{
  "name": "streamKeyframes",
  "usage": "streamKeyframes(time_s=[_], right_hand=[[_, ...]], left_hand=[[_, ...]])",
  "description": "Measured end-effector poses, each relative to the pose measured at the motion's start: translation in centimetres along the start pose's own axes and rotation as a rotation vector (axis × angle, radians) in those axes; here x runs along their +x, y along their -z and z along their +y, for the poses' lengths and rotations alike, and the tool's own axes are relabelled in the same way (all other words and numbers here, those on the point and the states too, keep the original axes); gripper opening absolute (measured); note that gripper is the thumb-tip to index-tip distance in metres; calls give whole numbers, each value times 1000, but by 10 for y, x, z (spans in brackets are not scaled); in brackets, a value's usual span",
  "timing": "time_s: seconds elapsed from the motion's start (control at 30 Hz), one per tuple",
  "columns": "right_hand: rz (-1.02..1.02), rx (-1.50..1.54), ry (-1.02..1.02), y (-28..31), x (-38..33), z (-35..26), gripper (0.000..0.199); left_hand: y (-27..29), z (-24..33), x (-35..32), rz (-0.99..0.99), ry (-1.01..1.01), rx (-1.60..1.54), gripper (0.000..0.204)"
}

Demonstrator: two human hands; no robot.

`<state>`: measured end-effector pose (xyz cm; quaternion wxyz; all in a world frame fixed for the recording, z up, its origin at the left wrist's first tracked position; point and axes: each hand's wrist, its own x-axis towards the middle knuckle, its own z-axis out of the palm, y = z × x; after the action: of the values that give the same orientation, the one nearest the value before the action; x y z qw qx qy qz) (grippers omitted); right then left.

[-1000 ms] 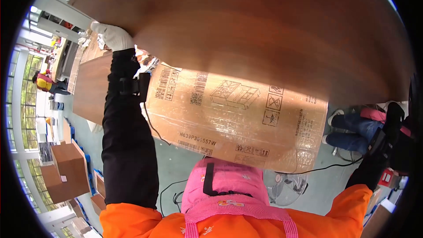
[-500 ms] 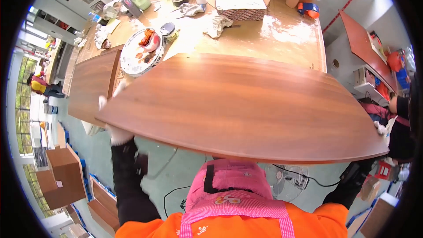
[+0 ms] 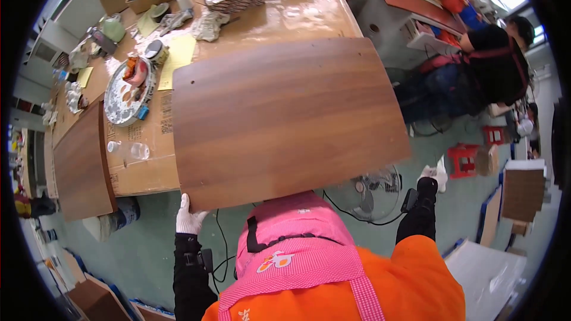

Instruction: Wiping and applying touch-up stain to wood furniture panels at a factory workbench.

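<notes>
panel (image 3: 285, 125) shows streaky brown wood grain

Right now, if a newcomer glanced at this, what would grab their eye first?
Probably the big brown wooden panel in the middle, jutting past the near edge of the cardboard-covered table, with the gloved left hand at its near left corner and the gloved right hand beyond its near right one. Next, the bright pink apron at bottom centre, then the smeared round tray left of the panel.
</notes>
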<state>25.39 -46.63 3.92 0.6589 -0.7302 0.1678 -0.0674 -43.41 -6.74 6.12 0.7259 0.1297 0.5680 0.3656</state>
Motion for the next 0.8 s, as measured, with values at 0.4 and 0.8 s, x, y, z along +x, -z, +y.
streamKeyframes(time_s=[0.4, 0.8], right_hand=[[-1120, -483, -31, -75, -254, -76, 24], [-1713, -779, 583, -211, -422, -51, 43]], left_hand=[[-149, -2, -51, -586, -225, 1502, 43], [-223, -68, -15, -534, -195, 555, 47]])
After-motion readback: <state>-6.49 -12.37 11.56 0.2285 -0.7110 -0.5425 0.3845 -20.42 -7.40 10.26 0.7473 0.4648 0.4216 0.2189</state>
